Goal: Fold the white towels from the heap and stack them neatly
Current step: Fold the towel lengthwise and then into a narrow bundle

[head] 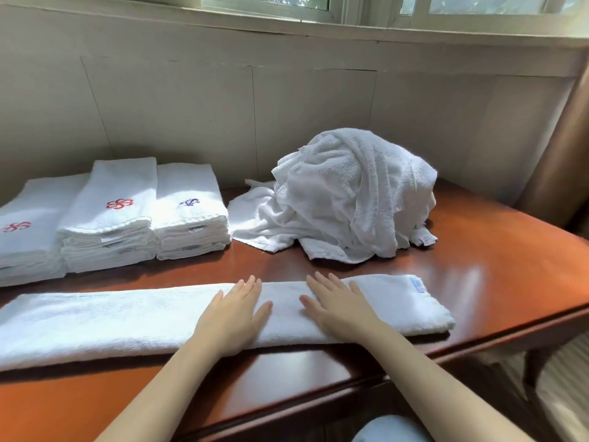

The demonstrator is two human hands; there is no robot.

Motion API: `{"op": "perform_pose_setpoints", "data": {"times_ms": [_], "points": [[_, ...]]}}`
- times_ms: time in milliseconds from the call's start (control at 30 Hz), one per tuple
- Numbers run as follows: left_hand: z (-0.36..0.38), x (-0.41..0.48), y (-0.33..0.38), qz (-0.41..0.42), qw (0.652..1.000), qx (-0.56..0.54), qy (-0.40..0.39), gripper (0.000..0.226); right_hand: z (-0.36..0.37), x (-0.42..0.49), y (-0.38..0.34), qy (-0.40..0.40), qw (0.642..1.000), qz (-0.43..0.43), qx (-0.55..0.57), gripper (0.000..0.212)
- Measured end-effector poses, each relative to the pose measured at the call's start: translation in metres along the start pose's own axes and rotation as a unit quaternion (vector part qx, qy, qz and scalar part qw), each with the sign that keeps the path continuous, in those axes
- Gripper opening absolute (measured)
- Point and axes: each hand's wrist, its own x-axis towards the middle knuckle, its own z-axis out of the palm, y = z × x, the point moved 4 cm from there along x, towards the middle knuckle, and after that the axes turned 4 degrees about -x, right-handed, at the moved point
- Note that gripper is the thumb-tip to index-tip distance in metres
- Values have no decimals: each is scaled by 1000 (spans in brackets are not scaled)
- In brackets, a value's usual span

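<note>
The reddish wooden desk (478, 266) runs across the view under a window sill. Along its near edge lies the towel in work (95, 323), already folded lengthwise into a long narrow band that reaches from the left border almost to the right end of the desk. Far right sits the heap (350, 199) of loose white towels, well apart from the band. Far left are three stacks of folded towels (108, 215) standing side by side, the tops embroidered in red or blue. Both hands rest flat on the middle of the band with fingers straight and gripping nothing, the left hand (232, 317) just beside the right hand (338, 307). A small blue label (417, 284) shows at the band's right end.

The step looks like smoothing the lengthwise fold. The next move probably calls for taking one end and bringing it over to meet the other, edges aligned, before the towel joins a stack.
</note>
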Motion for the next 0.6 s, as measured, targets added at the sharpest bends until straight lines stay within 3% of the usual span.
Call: {"op": "perform_pose_setpoints", "data": {"times_ms": [167, 233, 300, 367, 467, 533, 600], "points": [[-12, -10, -23, -51, 998, 28, -16, 61, -10, -1, 1, -7, 1000, 7, -21, 57], [-29, -24, -62, -137, 990, 40, -6, 60, -12, -3, -9, -2, 995, 40, -89, 54], [-51, -48, -110, -266, 960, -24, 80, 62, -15, -2, -34, 35, 989, 33, -142, 53], [-65, -81, -155, -383, 886, -125, 230, 63, -15, 0, -72, 64, 991, -24, -113, 53], [-66, -125, -196, -483, 734, -271, 393, 65, 1, -1, -128, 64, 987, -121, -79, 57], [-61, -141, -210, -499, 637, -368, 458, 63, 17, 0, -154, 32, 985, -148, -76, 57], [-59, -147, -216, -464, 541, -475, 517, 58, 29, 6, -165, -19, 988, -136, -70, 59]]}}
